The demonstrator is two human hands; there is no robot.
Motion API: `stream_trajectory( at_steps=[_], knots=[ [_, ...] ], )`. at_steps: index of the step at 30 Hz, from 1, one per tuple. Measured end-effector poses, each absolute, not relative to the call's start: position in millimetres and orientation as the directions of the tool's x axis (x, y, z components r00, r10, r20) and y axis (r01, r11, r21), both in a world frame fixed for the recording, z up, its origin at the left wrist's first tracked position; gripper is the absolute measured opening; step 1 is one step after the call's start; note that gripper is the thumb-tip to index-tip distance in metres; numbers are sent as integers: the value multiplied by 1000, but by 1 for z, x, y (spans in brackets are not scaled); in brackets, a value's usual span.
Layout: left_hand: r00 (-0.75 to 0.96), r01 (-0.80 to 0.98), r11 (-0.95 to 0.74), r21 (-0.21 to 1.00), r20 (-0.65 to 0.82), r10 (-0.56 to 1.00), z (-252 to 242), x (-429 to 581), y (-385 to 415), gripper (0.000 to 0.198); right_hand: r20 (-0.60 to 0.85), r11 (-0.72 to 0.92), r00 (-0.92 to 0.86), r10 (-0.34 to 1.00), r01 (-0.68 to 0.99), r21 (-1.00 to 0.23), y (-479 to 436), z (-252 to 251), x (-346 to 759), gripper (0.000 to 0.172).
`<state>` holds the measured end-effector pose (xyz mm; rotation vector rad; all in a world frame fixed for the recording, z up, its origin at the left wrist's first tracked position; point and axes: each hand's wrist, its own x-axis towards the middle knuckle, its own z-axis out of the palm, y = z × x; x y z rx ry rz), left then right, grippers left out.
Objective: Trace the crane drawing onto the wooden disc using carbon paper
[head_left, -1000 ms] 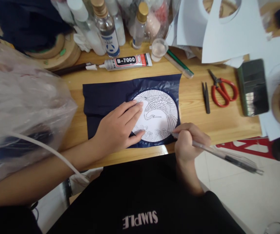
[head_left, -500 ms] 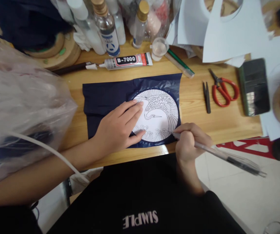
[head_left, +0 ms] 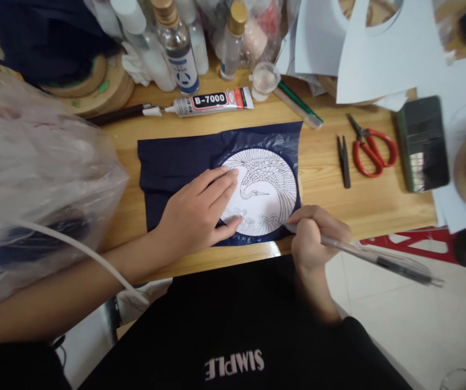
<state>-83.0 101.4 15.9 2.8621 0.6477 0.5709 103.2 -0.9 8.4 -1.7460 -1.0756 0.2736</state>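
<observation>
A round white paper (head_left: 262,203) printed with a crane and waves lies on dark blue fabric (head_left: 180,160). Under the paper's edge, a shiny sheet shows around it on the fabric. My left hand (head_left: 198,208) rests flat over the paper's left side, fingers spread. In my right hand (head_left: 314,235) is a clear-barrelled pen (head_left: 373,259), held in a pinch and slanting down to the left. Its tip meets the lower right edge of the paper, near the printed waves.
Behind the fabric lie a B-7000 glue tube (head_left: 212,102), a green pen (head_left: 298,103) and several bottles (head_left: 178,51). To the right are tweezers (head_left: 343,162), red-handled pliers (head_left: 373,149) and a dark box (head_left: 423,143). A plastic bag (head_left: 41,179) bulges at left.
The pen's rear end has swung up slightly, while its tip stays near the same spot on the paper's edge. My left hand and the paper have not moved.
</observation>
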Motion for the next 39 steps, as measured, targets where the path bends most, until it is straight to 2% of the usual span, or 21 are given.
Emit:
stream_trajectory(
  at_steps=[39],
  knots=[
    [832, 384, -898, 215, 342, 438, 14, -83, 102, 48, 306, -36, 492, 815, 570, -821, -3, 10, 105, 23]
  ],
)
